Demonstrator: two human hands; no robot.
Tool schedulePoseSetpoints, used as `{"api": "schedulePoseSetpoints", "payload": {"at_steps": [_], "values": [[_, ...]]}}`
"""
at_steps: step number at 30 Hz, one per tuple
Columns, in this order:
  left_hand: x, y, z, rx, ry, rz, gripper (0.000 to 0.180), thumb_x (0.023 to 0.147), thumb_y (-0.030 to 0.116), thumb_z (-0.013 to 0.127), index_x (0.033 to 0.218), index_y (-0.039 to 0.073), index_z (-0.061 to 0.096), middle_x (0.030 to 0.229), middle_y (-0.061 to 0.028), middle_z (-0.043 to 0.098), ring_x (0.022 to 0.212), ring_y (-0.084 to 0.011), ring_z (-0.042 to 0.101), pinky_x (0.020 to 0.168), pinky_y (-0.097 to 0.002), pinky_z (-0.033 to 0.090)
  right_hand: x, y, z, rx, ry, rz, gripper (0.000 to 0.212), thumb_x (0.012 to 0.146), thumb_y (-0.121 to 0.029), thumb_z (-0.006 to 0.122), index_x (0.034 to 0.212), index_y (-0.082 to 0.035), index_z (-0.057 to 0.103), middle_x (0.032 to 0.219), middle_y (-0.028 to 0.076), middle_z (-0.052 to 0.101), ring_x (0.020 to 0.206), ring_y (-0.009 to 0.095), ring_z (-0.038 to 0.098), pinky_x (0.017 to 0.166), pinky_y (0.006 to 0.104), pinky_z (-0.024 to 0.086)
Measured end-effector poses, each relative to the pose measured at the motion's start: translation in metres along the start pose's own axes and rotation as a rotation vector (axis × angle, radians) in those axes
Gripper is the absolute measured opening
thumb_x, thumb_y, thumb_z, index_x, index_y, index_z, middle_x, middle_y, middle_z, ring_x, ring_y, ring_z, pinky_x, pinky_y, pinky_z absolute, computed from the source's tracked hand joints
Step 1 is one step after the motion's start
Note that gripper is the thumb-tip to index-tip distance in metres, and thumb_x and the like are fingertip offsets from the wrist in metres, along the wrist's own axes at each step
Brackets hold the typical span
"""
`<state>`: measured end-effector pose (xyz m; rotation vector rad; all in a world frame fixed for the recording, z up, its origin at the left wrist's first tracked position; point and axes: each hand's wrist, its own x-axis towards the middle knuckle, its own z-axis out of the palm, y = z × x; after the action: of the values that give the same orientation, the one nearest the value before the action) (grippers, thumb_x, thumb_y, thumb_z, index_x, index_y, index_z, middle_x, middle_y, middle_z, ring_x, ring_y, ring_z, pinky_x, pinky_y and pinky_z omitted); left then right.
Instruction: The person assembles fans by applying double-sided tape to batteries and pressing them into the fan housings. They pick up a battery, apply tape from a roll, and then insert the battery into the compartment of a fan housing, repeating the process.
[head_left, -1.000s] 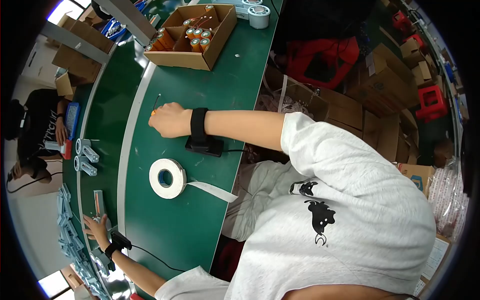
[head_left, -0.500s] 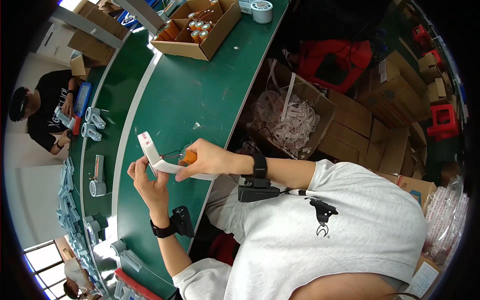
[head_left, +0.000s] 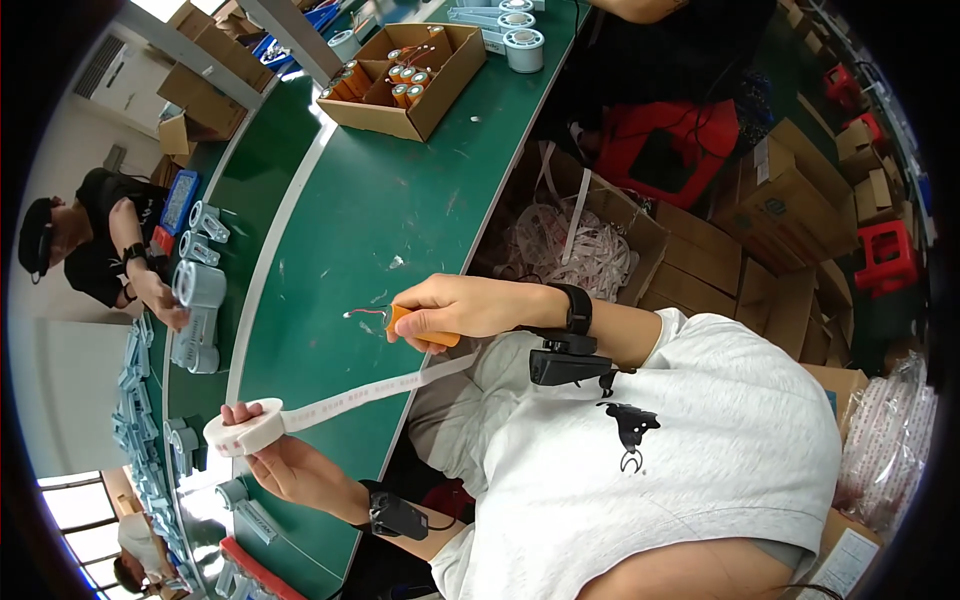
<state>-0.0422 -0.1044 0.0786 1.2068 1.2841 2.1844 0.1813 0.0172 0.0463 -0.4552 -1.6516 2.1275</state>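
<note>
My left hand [head_left: 290,465] is closed round a roll of white printed tape [head_left: 262,432], with fingertips through its core. From the roll, a loose strip of tape [head_left: 350,400] runs right past the table edge toward my lap, below my other hand. My right hand [head_left: 455,308] grips an orange cylindrical battery [head_left: 430,330] over the table's near edge. A thin red wire [head_left: 365,311] sticks out from the battery's left end. The two hands are well apart.
An open cardboard box [head_left: 430,115] of orange batteries sits at the far end of the green table [head_left: 330,250]. White cylindrical parts [head_left: 524,50] stand beside it. Off the right edge is a carton of tape scraps [head_left: 580,250]. Across the table a person [head_left: 100,230] handles pale-blue housings [head_left: 200,310].
My left hand has moved down and left with the tape roll, drawing out a long strip. My right hand has shifted slightly right with the battery, now separated from the tape.
</note>
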Motion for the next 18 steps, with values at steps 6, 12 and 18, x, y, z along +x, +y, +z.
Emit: {"api": "schedulePoseSetpoints", "payload": {"at_steps": [6,12,18], "values": [[-0.029,-0.005,0.036,0.120,-0.055,-0.132,0.047,0.091,0.022,0.045,0.127,-0.006,0.036,0.120,-0.0146,0.047,0.103,-0.0200,0.050,0.090,-0.0326,0.038,0.013,0.028,0.049,-0.183,0.247,-0.428,0.025,0.086,-0.025,0.056,0.090,-0.001,0.052,0.074,0.002,0.051,0.065,0.007,0.047,0.054,0.0233,0.037],[-0.021,-0.002,0.026,-0.015,0.190,-0.173,0.043,0.092,0.023,0.045,0.122,-0.008,0.041,0.116,-0.0141,0.051,0.099,-0.0182,0.051,0.086,-0.0295,0.039,0.009,0.030,0.040,-0.211,0.121,-0.042,0.022,0.085,-0.021,0.057,0.091,0.000,0.054,0.079,0.002,0.050,0.072,0.006,0.046,0.056,0.0234,0.036],[-0.029,-0.004,0.028,0.174,0.140,-0.219,0.040,0.093,0.023,0.043,0.118,-0.009,0.044,0.113,-0.0133,0.054,0.097,-0.0179,0.053,0.086,-0.0294,0.040,0.030,0.001,0.043,-0.178,0.348,-0.319,0.022,0.078,-0.010,0.063,0.096,0.002,0.057,0.084,0.005,0.050,0.070,0.011,0.047,0.058,0.0250,0.038]]}}
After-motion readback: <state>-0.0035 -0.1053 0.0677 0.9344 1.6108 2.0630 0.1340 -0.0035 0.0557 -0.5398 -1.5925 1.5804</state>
